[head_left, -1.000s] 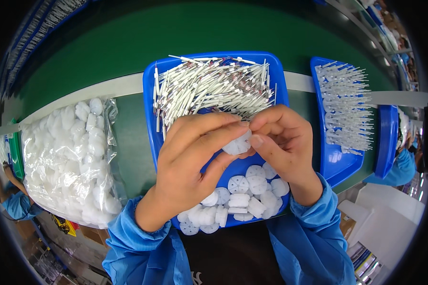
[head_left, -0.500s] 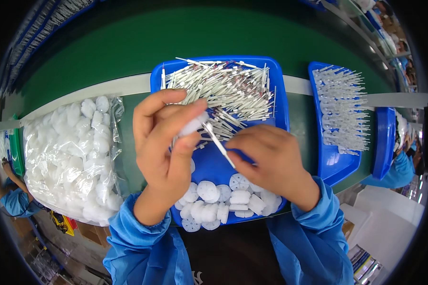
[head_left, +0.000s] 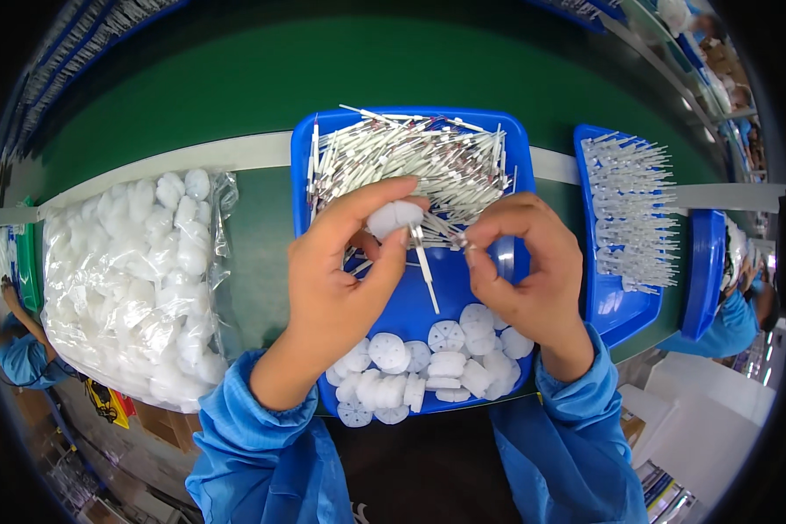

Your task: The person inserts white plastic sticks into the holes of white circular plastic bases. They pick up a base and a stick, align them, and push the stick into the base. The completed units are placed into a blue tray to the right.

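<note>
A: Green work surface (head_left: 236, 113) with a pale strip across it, big clear plastic bag of white round pieces (head_left: 131, 279) on the left, second blue tray of white sticks (head_left: 624, 218) off right.

B: Centre?

A: Blue rectangular plastic tray (head_left: 410, 297), pile of thin white sticks (head_left: 410, 162) at its far end, white perforated discs (head_left: 428, 367) heaped at the near end.

B: Hands?

A: Left hand (head_left: 341, 279) pinched shut on one white round disc (head_left: 393, 217), a thin white stick (head_left: 425, 266) hanging from under it. Right hand (head_left: 524, 271) curled, fingertips together near the pile; can't tell if it holds anything.

B: Step?

A: Looks like fitting stick to disc. Next needs the stick seated straight, I'd judge.
</note>
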Available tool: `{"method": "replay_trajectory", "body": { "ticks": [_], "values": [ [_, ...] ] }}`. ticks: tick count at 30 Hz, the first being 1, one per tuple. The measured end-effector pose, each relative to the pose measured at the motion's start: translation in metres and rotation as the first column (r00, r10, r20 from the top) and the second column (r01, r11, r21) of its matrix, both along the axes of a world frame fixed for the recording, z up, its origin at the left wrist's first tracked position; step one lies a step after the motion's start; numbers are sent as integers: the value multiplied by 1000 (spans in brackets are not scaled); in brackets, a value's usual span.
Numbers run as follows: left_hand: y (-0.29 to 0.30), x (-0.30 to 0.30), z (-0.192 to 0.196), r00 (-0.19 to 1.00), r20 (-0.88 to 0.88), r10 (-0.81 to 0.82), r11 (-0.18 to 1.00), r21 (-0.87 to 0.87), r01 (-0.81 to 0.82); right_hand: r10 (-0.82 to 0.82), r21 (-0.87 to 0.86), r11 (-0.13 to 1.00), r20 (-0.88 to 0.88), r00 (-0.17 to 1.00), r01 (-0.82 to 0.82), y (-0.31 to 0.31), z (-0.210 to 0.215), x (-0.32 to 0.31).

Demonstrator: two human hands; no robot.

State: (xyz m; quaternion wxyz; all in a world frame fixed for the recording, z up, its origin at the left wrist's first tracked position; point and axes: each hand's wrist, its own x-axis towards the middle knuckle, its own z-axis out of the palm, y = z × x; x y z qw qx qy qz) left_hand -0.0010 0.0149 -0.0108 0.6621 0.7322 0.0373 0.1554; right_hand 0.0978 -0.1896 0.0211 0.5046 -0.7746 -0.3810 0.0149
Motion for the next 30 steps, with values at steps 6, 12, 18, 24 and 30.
{"method": "replay_trajectory", "body": {
  "ticks": [6,12,18,24,30],
  "values": [
    [-5,2,-8,996,65,62,998,25,-64,-40,-54,998,-154,987,31,3,-7,-9],
    [-8,3,-5,992,49,119,993,8,-120,-84,-74,995,-264,961,66,-3,-11,-14],
    [-2,3,1,992,75,103,971,210,-116,-84,-64,996,-359,930,65,-4,-12,-17],
    [-6,3,9,990,85,113,934,331,-135,-108,-148,987,-312,944,65,1,-4,-20],
    [-10,3,10,986,148,77,867,478,-140,-104,-70,994,-320,942,85,1,-18,-16]
  ]
}}
